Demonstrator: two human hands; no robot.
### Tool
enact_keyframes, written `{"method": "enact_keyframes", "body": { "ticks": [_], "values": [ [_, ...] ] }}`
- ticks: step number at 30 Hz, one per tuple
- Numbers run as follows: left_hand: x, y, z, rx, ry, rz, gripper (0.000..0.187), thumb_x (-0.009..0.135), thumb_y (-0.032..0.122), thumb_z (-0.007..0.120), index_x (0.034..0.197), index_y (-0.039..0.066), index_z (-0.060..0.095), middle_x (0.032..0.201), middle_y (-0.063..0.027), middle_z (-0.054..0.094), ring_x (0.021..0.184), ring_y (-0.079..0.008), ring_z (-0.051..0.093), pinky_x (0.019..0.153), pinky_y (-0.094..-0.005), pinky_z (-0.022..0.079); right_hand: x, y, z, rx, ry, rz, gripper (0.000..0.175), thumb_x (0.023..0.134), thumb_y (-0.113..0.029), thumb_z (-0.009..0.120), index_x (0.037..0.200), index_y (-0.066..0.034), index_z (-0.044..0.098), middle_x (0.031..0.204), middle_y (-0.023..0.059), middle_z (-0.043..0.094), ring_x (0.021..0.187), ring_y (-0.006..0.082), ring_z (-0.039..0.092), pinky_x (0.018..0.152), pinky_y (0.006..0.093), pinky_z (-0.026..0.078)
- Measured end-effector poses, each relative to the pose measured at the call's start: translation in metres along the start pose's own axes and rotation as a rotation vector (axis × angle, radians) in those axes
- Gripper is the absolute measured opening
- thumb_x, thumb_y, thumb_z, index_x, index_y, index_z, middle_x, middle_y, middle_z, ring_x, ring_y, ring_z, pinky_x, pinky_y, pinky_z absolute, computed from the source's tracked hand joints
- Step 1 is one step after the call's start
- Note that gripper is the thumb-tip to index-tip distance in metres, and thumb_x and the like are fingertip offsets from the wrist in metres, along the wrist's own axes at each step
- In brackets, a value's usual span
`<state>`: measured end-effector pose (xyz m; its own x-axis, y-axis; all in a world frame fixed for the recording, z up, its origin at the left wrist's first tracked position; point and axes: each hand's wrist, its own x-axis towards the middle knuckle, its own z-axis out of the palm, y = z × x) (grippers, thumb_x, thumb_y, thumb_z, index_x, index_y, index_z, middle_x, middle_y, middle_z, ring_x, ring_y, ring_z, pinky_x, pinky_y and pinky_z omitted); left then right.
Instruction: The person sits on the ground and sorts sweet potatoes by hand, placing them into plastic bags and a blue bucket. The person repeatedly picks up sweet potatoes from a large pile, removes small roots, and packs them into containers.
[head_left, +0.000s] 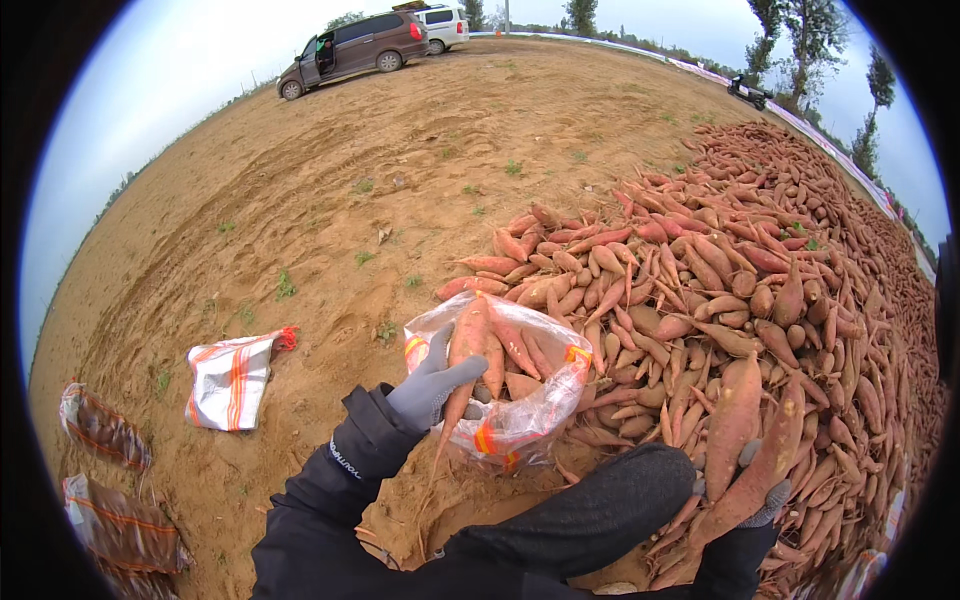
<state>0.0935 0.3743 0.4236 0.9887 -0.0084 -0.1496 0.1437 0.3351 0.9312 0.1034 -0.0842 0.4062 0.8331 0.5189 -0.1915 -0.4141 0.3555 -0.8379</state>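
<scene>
My left hand (431, 386), in a grey glove, grips a long sweet potato (469, 337) over the mouth of a clear plastic sack (544, 416) with orange stripes. Several more sweet potatoes (514, 345) lie inside that sack, which stands with its rim spread wide. At lower right, my gloved right hand (766, 504) holds a large sweet potato (765, 480). Another big one (735, 424) rests right beside it, against the fingers; whether it is gripped too is hard to tell. Most of the right palm is hidden behind them.
A large heap of sweet potatoes (712, 285) spreads along the right. On the sandy soil at left lie a folded white-and-orange sack (232, 379) and filled sacks (124, 525). My bent knee (637, 487) is between sack and heap. Farther off stand a brown van (360, 49) and a white van (448, 28).
</scene>
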Motion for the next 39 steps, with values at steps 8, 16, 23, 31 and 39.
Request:
{"method": "enact_keyframes", "body": {
  "ticks": [8, 16, 23, 31, 39],
  "values": [
    [0.15, -0.134, -0.076, 0.559, 0.458, -0.109, 0.065, 0.087, 0.028, 0.06, 0.133, -0.004, 0.026, 0.113, -0.0196, 0.055, 0.084, -0.0316, 0.062, 0.065, -0.0349, 0.052, 0.241, 0.067, 0.163, -0.064, -0.192, 0.185, 0.038, 0.094, -0.015, 0.051, 0.129, -0.0024, 0.046, 0.118, 0.0084, 0.056, 0.103, 0.0128, 0.054, 0.087, 0.0202, 0.043],
    [0.015, -0.071, -0.082, 1.438, -0.346, -0.207, 0.056, 0.091, 0.055, 0.039, 0.115, 0.01, 0.06, 0.083, -0.0204, 0.065, 0.082, -0.0327, 0.065, 0.08, -0.0374, 0.049, 0.319, 0.142, 0.091, -0.345, 0.243, 0.348, 0.042, 0.086, -0.023, 0.064, 0.118, 0.0022, 0.055, 0.097, 0.0098, 0.064, 0.078, 0.019, 0.061, 0.069, 0.0277, 0.048],
    [0.113, -0.074, -0.163, 1.549, 0.638, 0.353, 0.055, 0.08, 0.043, 0.062, 0.117, 0.002, 0.056, 0.1, -0.021, 0.065, 0.093, -0.036, 0.061, 0.085, -0.0394, 0.047, 0.281, 0.086, 0.144, -0.29, -0.126, 0.38, 0.052, 0.086, -0.032, 0.063, 0.123, 0.0021, 0.05, 0.103, 0.0118, 0.06, 0.081, 0.0194, 0.06, 0.069, 0.0286, 0.048],
    [0.132, -0.111, -0.258, -0.012, 0.34, 0.18, 0.022, 0.084, 0.004, 0.058, 0.103, -0.004, 0.064, 0.095, -0.0058, 0.065, 0.081, -0.0105, 0.058, 0.073, -0.0244, 0.048, 0.34, 0.189, 0.19, -0.705, -0.277, 0.246, 0.078, 0.073, -0.038, 0.071, 0.13, 0.0021, 0.036, 0.111, 0.0205, 0.057, 0.099, 0.0266, 0.058, 0.084, 0.031, 0.047],
    [0.099, -0.092, -0.249, 0.173, 0.363, 0.147, 0.03, 0.083, 0.007, 0.062, 0.11, -0.006, 0.06, 0.094, -0.0046, 0.064, 0.079, -0.009, 0.057, 0.071, -0.0216, 0.046, 0.228, 0.165, 0.175, -1.656, -0.4, 0.132, 0.064, 0.088, -0.051, 0.049, 0.12, 0.0041, 0.044, 0.085, 0.0276, 0.062, 0.08, 0.0376, 0.063, 0.074, 0.0416, 0.049]
  ]
}}
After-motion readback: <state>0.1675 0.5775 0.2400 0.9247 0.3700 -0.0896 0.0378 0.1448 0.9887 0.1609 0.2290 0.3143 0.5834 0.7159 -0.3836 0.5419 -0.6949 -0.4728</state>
